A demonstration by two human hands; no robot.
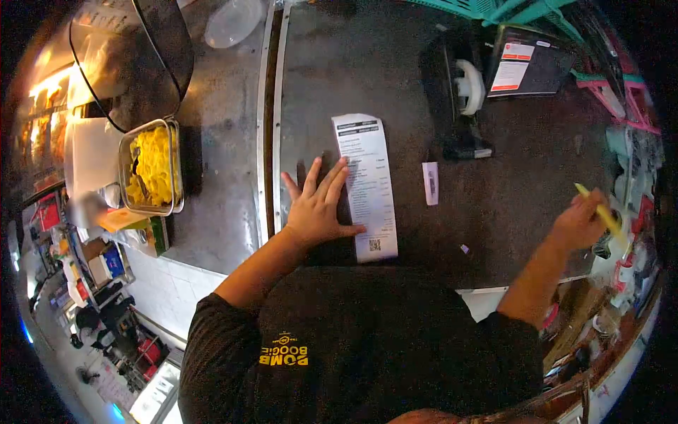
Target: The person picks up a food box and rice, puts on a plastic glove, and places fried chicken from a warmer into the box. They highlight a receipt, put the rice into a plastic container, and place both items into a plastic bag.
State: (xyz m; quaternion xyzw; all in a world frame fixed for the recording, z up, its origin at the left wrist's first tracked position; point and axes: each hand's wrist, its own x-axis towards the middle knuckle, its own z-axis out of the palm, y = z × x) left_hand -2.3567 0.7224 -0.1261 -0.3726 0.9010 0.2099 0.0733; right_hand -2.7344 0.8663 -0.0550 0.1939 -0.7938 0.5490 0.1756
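Right now your left hand (318, 208) is lying flat, fingers spread, pinning the left edge of the long receipt (367, 185) against the dark counter (508, 191). Off to the right, your right hand (580, 222) is gripping a yellow pen (599, 210), held clear of the paper. Farther back, a small label (430, 183) is lying beside the receipt, and a tape dispenser (462, 99) is sitting beyond it.

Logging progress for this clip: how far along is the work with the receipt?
Done: the receipt lies flat on the dark counter, pinned by the left hand. In hand: the right hand holds a yellow pen off to the side. Left: pen has not reached the paper; any marks are unreadable.
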